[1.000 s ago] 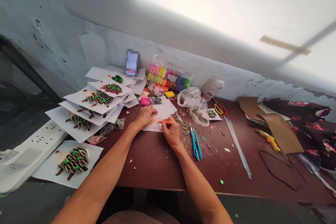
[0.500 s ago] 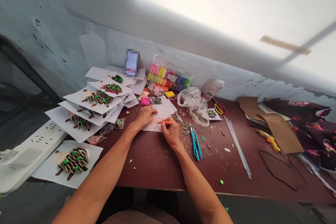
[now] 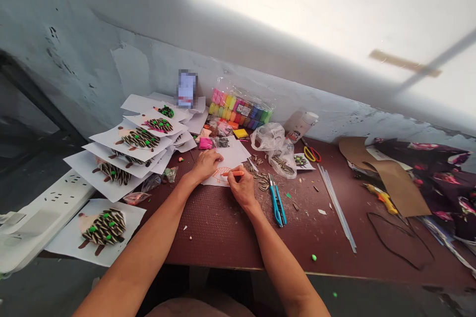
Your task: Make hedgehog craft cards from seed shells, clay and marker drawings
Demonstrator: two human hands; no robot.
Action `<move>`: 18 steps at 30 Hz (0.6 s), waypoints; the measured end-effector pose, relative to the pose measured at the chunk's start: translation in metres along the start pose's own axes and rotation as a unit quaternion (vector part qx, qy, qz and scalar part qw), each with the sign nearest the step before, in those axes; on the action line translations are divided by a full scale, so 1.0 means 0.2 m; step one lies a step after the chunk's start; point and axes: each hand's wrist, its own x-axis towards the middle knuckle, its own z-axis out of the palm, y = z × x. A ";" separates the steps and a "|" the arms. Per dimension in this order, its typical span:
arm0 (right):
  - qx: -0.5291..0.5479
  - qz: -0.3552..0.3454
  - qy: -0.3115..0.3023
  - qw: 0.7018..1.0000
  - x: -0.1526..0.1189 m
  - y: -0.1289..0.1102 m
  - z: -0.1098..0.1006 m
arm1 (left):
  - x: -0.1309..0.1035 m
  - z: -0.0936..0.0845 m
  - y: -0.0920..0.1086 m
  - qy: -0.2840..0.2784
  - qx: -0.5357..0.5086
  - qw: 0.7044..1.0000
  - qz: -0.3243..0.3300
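My right hand (image 3: 242,186) is closed around an orange pen (image 3: 233,173), its tip at the white paper (image 3: 230,155). Orange drawn lines (image 3: 218,175) show on the paper between my hands. My left hand (image 3: 207,164) rests on the paper's left edge, fingers lying flat with nothing held. Beside my right hand lie scattered striped seeds (image 3: 263,182) and a blue utility knife (image 3: 278,204). Small packets of clay, one pink (image 3: 206,143) and one yellow (image 3: 240,133), sit behind the paper.
Stacked sheets with seed hedgehogs (image 3: 122,178) and a power strip (image 3: 48,213) stand left. Behind are a phone (image 3: 186,90), a clay pack (image 3: 240,109) and a white bottle (image 3: 303,126). Scissors (image 3: 311,154), glue sticks (image 3: 336,208) and a yellow glue gun (image 3: 385,200) lie right.
The orange pen and my right hand have shifted very slightly at the drawing. My left hand stays in place.
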 end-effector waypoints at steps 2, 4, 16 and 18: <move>0.008 0.008 0.004 1.000 0.00 0.00 -0.01 | 0.00 0.00 0.00 0.000 0.000 1.000 -0.004; 0.009 0.016 0.021 1.000 0.01 0.00 -0.02 | 0.00 -0.01 0.01 -0.004 0.002 1.000 -0.008; 0.015 0.019 0.066 0.998 0.04 0.03 -0.04 | 0.02 -0.03 0.04 -0.023 0.009 0.999 -0.033; 0.023 0.014 0.075 0.997 0.04 0.02 -0.05 | 0.03 -0.03 0.04 -0.027 0.009 0.999 -0.033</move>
